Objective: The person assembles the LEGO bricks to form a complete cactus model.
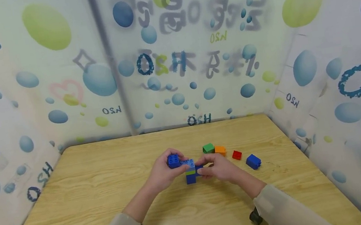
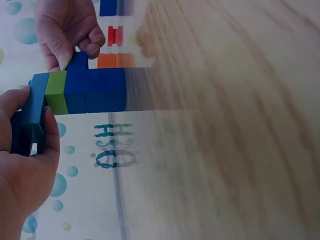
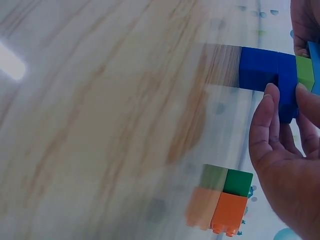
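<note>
A stack of toy building bricks stands upright on the table between both hands. Its bottom is a dark blue brick (image 1: pixel 191 179), touching the tabletop in the left wrist view. Above it, another dark blue brick (image 3: pixel 287 95) juts out toward the right hand. Then come a lime green brick (image 2: pixel 56 92) and a light blue brick (image 2: pixel 35 102) reaching left. A dark blue brick (image 1: pixel 173 161) sits at that left end. My left hand (image 1: pixel 165 171) pinches the light blue brick between thumb and fingers. My right hand (image 1: pixel 221 166) pinches the jutting dark blue brick from the right.
Loose bricks lie beyond and right of the right hand: a green brick (image 1: pixel 208 148) beside an orange brick (image 1: pixel 220 150), a small red brick (image 1: pixel 236 155) and a dark blue brick (image 1: pixel 253 161). Patterned curtains (image 1: pixel 179 101) hang behind and beside the wooden table (image 1: pixel 105 168).
</note>
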`<state>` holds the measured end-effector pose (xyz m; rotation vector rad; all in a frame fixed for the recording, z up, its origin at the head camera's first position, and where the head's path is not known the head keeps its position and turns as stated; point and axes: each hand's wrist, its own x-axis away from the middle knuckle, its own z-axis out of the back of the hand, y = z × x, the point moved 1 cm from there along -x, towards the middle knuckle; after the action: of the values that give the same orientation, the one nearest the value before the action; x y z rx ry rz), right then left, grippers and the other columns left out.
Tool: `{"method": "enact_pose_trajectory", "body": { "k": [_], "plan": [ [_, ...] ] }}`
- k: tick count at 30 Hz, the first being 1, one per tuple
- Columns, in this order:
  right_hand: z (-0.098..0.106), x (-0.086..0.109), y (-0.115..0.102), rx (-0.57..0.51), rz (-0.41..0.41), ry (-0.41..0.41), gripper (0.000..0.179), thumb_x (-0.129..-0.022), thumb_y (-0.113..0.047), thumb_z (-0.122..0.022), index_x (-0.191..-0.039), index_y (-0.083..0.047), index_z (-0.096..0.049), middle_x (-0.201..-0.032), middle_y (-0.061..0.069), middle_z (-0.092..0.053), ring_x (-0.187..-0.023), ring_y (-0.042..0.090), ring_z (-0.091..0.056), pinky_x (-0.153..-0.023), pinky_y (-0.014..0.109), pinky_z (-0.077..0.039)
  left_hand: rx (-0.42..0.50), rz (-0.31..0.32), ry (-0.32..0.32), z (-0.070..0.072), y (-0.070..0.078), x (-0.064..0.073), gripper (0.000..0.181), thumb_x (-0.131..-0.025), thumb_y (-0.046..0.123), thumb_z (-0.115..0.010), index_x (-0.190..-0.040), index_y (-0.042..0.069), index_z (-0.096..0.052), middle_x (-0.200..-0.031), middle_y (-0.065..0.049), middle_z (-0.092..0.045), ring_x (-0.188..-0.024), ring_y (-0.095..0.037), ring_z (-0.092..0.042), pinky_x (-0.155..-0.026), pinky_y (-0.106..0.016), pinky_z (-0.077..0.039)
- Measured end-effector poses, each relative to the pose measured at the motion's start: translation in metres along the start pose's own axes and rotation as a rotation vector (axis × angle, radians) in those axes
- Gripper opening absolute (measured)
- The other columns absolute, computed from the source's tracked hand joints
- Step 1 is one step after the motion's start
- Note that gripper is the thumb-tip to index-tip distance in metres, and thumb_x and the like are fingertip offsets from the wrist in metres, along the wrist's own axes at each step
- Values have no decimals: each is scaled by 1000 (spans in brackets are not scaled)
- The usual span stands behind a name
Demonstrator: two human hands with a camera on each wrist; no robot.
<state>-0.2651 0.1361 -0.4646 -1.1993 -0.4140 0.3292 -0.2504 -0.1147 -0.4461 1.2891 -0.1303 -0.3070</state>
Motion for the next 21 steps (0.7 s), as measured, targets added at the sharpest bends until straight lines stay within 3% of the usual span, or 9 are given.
{"method": "enact_pose_trajectory", "body": {
  "k": [3, 7, 13, 21],
  "plan": [
    [2, 1, 2, 4, 10, -21, 31, -107, -17, -74, -133, -3, -72, -133, 19, -68, -104, 26, -78, -92, 43, -68, 1, 4, 0, 0, 0, 1, 34, -99, 21, -85, -126, 16, -66, -129, -5, -79, -130, -31, -70, -106, -47, -63],
    [9, 5, 4, 85, 25, -20, 35, -106, -28, -76, -138, -13, -73, -137, 13, -70, -104, 24, -77, -93, 42, -68, 8, 8, 1, -1, -2, 2, 34, -99, 20, -85, -127, 15, -66, -130, -5, -78, -131, -32, -70, -105, -47, -63],
    [38, 17, 5, 201, 15, 72, 38, -108, -34, -73, -139, -12, -73, -131, 7, -74, -103, 21, -74, -91, 43, -64, 0, 13, 2, -1, -3, 1, 33, -99, 20, -85, -126, 16, -67, -129, -3, -78, -131, -31, -70, -104, -45, -63],
    [87, 32, 10, 286, 0, 210, 33, -109, -27, -71, -135, -7, -74, -131, 13, -73, -102, 30, -70, -86, 41, -62, -3, 8, 0, 0, 0, 0, 32, -99, 19, -85, -125, 17, -68, -129, -3, -79, -132, -31, -70, -106, -47, -63]
  ]
}}
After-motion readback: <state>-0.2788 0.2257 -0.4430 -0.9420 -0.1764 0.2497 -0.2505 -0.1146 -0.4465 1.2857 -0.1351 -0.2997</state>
